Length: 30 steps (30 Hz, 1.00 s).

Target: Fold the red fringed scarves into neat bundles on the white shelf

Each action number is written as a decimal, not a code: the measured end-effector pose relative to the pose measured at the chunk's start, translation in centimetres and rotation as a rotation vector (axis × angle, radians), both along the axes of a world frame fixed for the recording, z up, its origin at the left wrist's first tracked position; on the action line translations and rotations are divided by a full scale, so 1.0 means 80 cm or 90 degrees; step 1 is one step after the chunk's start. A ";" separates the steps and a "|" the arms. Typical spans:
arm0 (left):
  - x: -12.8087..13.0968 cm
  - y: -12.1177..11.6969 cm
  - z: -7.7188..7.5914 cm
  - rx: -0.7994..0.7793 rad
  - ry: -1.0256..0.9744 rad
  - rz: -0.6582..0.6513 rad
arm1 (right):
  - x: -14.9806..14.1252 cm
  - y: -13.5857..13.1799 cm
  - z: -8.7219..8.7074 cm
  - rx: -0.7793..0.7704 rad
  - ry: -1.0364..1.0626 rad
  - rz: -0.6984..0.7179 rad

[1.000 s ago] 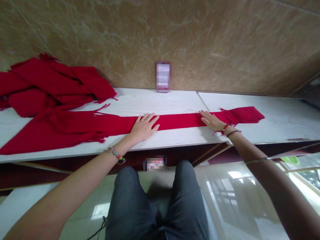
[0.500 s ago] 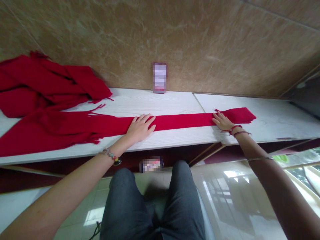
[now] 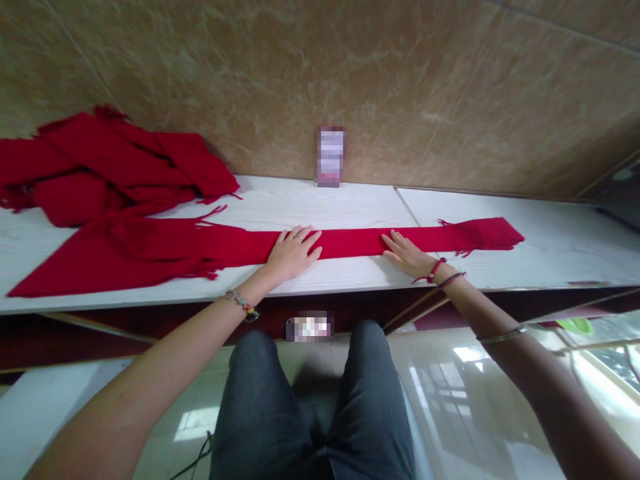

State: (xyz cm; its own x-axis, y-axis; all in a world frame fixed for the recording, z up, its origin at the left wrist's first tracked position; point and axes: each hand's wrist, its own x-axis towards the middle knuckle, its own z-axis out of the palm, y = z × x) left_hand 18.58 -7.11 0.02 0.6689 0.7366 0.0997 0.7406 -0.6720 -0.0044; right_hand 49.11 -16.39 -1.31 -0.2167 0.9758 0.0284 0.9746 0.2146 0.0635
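A long red scarf (image 3: 350,241) lies stretched flat along a white wooden shelf (image 3: 330,203), its fringed end at the right. My left hand (image 3: 293,252) rests flat and open on the scarf near its middle. My right hand (image 3: 410,255) also lies flat and open on the scarf's lower edge, a little to the right of the left hand. Both wrists wear bracelets.
A heap of more red scarves (image 3: 110,167) sits at the shelf's left end against a brown marbled wall. A small blurred card (image 3: 331,157) stands upright at the back of the shelf. My legs in dark trousers and a glossy floor lie below.
My right hand slid out toward the scarf's right end, then came back left along the scarf to near its middle. My left hand stayed pressed in place.
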 end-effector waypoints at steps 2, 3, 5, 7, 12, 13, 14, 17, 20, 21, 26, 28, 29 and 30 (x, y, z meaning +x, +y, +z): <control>0.000 0.000 0.000 0.000 -0.008 -0.006 | -0.046 0.009 0.004 -0.005 0.013 -0.013; 0.000 -0.001 0.000 -0.001 -0.010 -0.006 | -0.070 0.014 0.006 -0.007 0.020 -0.011; -0.003 -0.001 0.003 -0.005 -0.008 -0.007 | -0.118 0.024 0.009 -0.003 0.041 -0.006; -0.012 0.000 0.006 -0.010 0.002 0.000 | -0.159 0.032 0.010 0.004 0.071 0.020; -0.066 0.013 0.011 -0.021 0.043 0.082 | -0.228 0.044 0.010 0.010 0.114 0.074; -0.080 0.016 0.010 -0.018 0.049 0.094 | -0.238 0.045 0.011 0.008 0.116 0.077; -0.094 0.019 0.009 -0.013 0.054 0.099 | -0.247 0.046 0.012 0.005 0.117 0.080; -0.124 0.023 0.005 0.011 0.054 0.101 | -0.272 0.050 0.016 -0.011 0.116 0.101; -0.137 0.022 0.002 0.029 0.042 0.109 | -0.286 0.052 0.017 -0.015 0.117 0.119; -0.137 0.022 0.002 0.032 0.039 0.108 | -0.287 0.052 0.017 -0.009 0.119 0.118; -0.136 0.024 0.003 0.026 0.042 0.094 | -0.272 0.052 0.019 0.010 0.127 0.098; -0.137 0.027 0.003 0.024 0.043 0.085 | -0.255 0.051 0.022 0.025 0.126 0.075; -0.139 0.029 0.002 0.024 0.042 0.079 | -0.244 0.050 0.022 0.033 0.122 0.055; -0.141 0.031 0.001 0.024 0.040 0.073 | -0.233 0.049 0.022 0.034 0.116 0.032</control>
